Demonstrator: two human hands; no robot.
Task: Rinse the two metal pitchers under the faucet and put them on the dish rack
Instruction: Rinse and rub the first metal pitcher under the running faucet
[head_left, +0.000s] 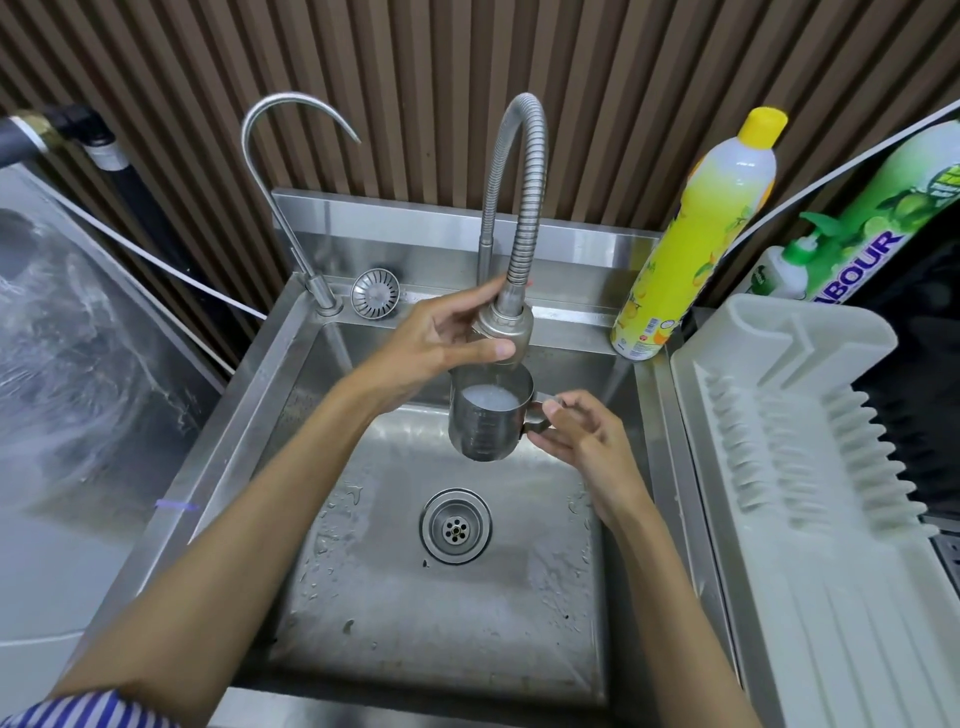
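Over the middle of the steel sink (524, 613), a metal pitcher (485, 415) hangs upright above the basin, just under the head of the flexible faucet (511, 218). It sits at about 12 o'clock from the drain (455, 526), well apart from it, and frothy white water fills it partway. The right hand (584, 436) comes in from 5 o'clock and pinches the pitcher's handle between thumb and fingers at the pitcher's 3 o'clock side. The left hand (449, 340) reaches in from 7 o'clock and is wrapped around the faucet's spray head, thumb across the front, directly above the pitcher's rim. Only one pitcher is in view.

At 10 o'clock from the pitcher, a thin curved tap (291, 171) rises from the back ledge of the sink, and a round metal strainer (375, 292) lies on that ledge just beside its base. At 2 o'clock, a yellow bottle of dish soap (696, 244) with a yellow cap stands on the sink's back right corner. A pale plastic dish rack (800, 467) lies at 3 o'clock, just beside the sink's right edge, with nothing on its ribs. Behind it, a green refill pouch (872, 228) leans at 1 o'clock. Water drops dot the basin floor around the drain. A striped blue sleeve (88, 709) shows at 7 o'clock on the left arm.
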